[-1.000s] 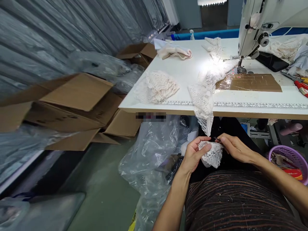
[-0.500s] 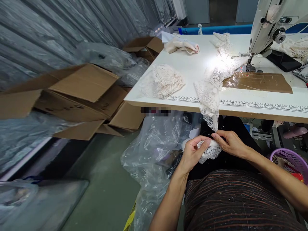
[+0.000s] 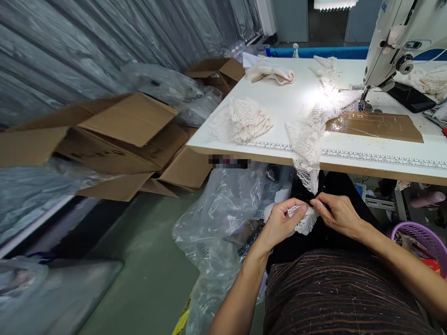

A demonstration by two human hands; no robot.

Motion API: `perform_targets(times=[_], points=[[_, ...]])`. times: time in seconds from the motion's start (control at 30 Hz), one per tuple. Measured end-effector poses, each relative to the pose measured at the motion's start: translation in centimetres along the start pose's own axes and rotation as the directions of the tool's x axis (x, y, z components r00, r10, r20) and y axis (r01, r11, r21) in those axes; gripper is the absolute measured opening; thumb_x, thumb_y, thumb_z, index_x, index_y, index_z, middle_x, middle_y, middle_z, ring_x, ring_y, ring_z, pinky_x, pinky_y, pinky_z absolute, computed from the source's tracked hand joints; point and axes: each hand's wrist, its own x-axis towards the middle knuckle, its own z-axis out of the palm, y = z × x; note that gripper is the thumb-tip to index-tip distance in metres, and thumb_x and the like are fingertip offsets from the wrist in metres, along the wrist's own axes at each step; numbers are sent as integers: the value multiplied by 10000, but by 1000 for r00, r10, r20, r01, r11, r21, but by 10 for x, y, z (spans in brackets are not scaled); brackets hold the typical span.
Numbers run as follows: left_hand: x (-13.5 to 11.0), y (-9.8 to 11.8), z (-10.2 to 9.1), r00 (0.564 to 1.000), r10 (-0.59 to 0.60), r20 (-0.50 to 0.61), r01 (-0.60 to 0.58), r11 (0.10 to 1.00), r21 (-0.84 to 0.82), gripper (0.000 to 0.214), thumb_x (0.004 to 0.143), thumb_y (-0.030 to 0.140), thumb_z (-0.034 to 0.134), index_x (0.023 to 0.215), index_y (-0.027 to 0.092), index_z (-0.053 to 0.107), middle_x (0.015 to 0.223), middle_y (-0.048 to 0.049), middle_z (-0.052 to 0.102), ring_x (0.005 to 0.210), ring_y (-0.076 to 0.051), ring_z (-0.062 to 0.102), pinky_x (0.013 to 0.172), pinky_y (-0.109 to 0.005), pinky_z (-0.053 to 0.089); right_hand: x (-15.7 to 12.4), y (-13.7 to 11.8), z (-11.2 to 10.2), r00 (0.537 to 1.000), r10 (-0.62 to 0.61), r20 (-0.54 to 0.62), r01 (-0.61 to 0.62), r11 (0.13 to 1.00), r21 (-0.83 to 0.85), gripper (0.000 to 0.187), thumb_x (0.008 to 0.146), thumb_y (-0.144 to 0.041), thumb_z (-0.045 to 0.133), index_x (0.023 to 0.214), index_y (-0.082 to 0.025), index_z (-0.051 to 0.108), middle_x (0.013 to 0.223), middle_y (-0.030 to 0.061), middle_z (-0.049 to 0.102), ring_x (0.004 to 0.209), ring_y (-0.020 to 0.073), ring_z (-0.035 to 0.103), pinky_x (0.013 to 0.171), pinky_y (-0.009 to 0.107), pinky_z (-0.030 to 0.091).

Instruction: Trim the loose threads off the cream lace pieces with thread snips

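Observation:
My left hand (image 3: 282, 219) is closed on a small bunched piece of white lace (image 3: 306, 224) above my lap, thumb and forefinger pinching its edge. My right hand (image 3: 338, 215) is closed too, its thumb and forefinger pinched at the right edge of the same lace; the exact grip is partly hidden. Just above them hangs the tip of a longer lace strip (image 3: 307, 156), which runs over the table's front edge from near the needle of the sewing machine (image 3: 391, 51).
On the white table (image 3: 279, 104) lie a lace pile (image 3: 248, 120), folded cream cloth (image 3: 270, 73), a brown cardboard strip (image 3: 384, 127) and a black phone (image 3: 411, 97). Open cardboard boxes (image 3: 129, 121) and a clear plastic bag (image 3: 223, 209) are left; a purple basket (image 3: 421, 232) is right.
My right fingers have drawn slightly down from the hanging strip's tip, leaving a small gap. Less of the bunched lace shows below my hands. The view has shifted a little.

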Motion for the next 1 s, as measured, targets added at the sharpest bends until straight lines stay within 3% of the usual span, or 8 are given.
perform_targets(times=[0.17,0.27,0.47,0.57,0.63,0.77,0.9,1.0], points=[[3,-8,3,1000,12,7,-12,999,33,241,753,416,718,734,178,755,628,-3,646,584,-137,541,578,-239,445,8,-1,4,940,160,-301,-108,977,182,345,831,-513,625,929,-183,609,617,-38,501,510,108,426,525,244,344],[2,-9,2,988,152,-6,-150,984,98,181,784,355,698,808,194,775,758,-36,692,726,-175,619,713,-277,490,20,-2,9,915,192,-355,-107,963,246,248,830,-437,623,810,-194,577,612,-36,477,521,104,409,521,246,355],[-9,2,-17,855,476,-204,-424,870,250,192,815,345,703,938,214,770,920,-58,632,886,-199,613,804,-309,494,3,-19,7,919,-75,-387,189,946,265,153,872,-257,567,732,-204,538,747,28,511,645,141,485,498,242,376],[-11,3,-21,792,573,-213,-522,815,250,206,843,373,674,926,209,765,951,-65,631,912,-208,607,822,-326,494,-19,-30,3,916,-183,-357,290,916,276,112,850,-164,578,755,-202,532,798,31,528,676,136,499,558,250,414],[-9,0,-16,799,580,-161,-548,811,204,237,852,402,657,913,199,763,947,-74,639,908,-218,607,829,-346,493,-32,-35,2,924,-247,-292,340,880,332,120,828,-111,565,765,-203,520,791,23,543,673,127,503,579,247,420],[-4,-16,1,857,513,39,-514,858,-6,373,850,523,627,950,188,757,950,-88,646,899,-235,601,824,-363,475,-48,-38,3,941,-301,-156,338,825,453,141,786,-79,540,750,-206,491,694,-19,519,601,102,451,552,227,383],[-5,-27,14,877,396,272,-332,909,-254,460,797,620,645,865,177,749,963,-91,633,906,-239,598,810,-347,466,-56,-34,3,980,-200,-25,184,837,515,122,824,-140,556,721,-194,521,623,-44,488,551,83,398,536,213,365],[-8,-25,15,933,245,265,-166,943,-290,413,737,568,744,690,164,672,859,-67,641,812,-196,601,730,-294,466,-56,-28,3,997,-64,52,23,825,565,174,882,-260,586,732,-175,605,613,-33,520,555,84,426,552,220,382]])
